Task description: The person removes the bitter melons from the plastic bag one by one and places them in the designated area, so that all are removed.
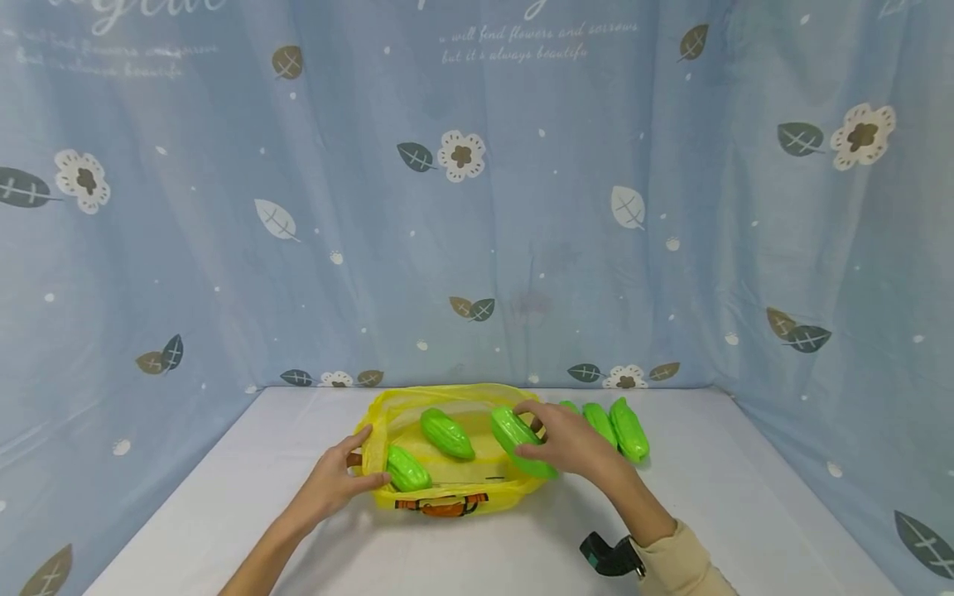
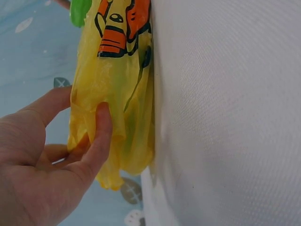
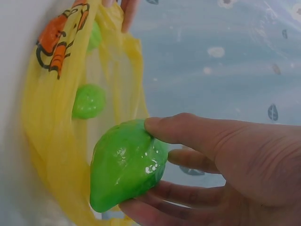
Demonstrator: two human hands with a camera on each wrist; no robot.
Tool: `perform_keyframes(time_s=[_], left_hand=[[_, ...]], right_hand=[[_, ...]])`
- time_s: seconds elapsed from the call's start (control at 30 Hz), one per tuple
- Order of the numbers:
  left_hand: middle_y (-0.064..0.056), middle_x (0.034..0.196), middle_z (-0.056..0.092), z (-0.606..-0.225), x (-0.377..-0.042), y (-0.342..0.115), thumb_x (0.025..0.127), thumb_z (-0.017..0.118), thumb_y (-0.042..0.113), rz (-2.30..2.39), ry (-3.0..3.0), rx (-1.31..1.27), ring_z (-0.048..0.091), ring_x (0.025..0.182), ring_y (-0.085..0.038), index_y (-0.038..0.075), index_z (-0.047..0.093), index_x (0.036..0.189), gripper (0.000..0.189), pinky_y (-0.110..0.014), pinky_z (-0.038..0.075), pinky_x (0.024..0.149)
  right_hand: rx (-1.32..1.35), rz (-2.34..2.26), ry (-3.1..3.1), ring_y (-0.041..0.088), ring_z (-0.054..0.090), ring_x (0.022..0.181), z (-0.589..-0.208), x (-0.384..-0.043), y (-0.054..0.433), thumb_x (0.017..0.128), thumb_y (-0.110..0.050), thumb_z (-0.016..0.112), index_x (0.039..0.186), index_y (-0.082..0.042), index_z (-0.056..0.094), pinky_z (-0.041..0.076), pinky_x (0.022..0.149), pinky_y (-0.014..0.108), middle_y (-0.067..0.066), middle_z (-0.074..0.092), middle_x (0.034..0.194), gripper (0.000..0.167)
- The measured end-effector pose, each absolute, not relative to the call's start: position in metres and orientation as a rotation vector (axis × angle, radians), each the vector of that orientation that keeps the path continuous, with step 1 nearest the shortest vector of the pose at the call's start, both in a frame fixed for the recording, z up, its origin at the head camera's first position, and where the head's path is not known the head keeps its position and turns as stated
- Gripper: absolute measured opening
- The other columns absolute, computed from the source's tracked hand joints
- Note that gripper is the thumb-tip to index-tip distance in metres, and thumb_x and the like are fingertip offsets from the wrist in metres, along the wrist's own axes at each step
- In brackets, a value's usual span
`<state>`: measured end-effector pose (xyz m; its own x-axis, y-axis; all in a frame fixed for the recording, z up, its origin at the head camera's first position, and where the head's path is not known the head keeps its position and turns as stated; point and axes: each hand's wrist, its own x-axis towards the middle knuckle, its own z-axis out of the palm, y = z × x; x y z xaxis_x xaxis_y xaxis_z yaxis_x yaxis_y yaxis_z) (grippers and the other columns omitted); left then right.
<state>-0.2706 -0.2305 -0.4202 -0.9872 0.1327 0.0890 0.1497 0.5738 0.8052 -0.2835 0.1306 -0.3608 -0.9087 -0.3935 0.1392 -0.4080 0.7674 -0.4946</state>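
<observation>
A yellow plastic bag (image 1: 514,497) with an orange cartoon print lies on the white table, its mouth spread open. My left hand (image 1: 328,490) pinches the bag's left edge between thumb and fingers; the left wrist view also shows this hand (image 2: 56,155) on the thin plastic. With my right hand (image 1: 577,443) I grip a glossy green ridged gourd (image 3: 127,162) at the bag's right side, over its rim. Inside the bag are two similar gourds, one in the middle (image 1: 447,434) and another gourd (image 1: 407,470) near my left thumb.
To the right of the bag, beyond my right hand, more green gourds (image 1: 629,430) lie side by side on the white table (image 1: 715,497), partly hidden by that hand. A blue curtain (image 1: 522,248) with leaves and flowers surrounds the table's back and sides.
</observation>
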Motion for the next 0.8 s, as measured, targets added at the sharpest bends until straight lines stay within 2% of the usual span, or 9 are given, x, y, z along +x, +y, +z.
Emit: perform_keyframes(time_s=[0.23,0.47,0.8], left_hand=[[-0.027,0.156,0.030,-0.420,-0.271,-0.231,0.079,0.082,0.026,-1.449,-2.756,-0.261,0.061,0.118,-0.035,-0.003,0.031,0.151,0.094,-0.024,0.054,0.076],[-0.027,0.155,0.033,-0.420,-0.271,-0.232,0.079,0.083,0.025,-1.436,-2.756,-0.253,0.062,0.117,-0.034,-0.004,0.031,0.151,0.093,-0.024,0.054,0.076],[-0.026,0.154,0.034,-0.420,-0.271,-0.230,0.079,0.082,0.027,-1.439,-2.761,-0.244,0.063,0.116,-0.031,-0.002,0.030,0.152,0.094,-0.022,0.053,0.075]], right_hand=[[0.590,0.857,-2.914,0.020,0.062,0.093,-0.362,-0.277,0.143,0.081,-0.028,0.081,0.130,-0.013,0.059,0.053,0.077,0.036,0.004,0.068,0.101,0.056],[0.513,0.841,-2.901,0.015,0.062,0.088,-0.366,-0.270,0.158,0.079,-0.027,0.082,0.130,-0.013,0.060,0.054,0.074,0.034,0.003,0.069,0.099,0.058],[0.488,0.822,-2.900,0.016,0.064,0.087,-0.369,-0.262,0.175,0.078,-0.026,0.083,0.129,-0.011,0.061,0.053,0.071,0.032,0.004,0.069,0.095,0.057]])
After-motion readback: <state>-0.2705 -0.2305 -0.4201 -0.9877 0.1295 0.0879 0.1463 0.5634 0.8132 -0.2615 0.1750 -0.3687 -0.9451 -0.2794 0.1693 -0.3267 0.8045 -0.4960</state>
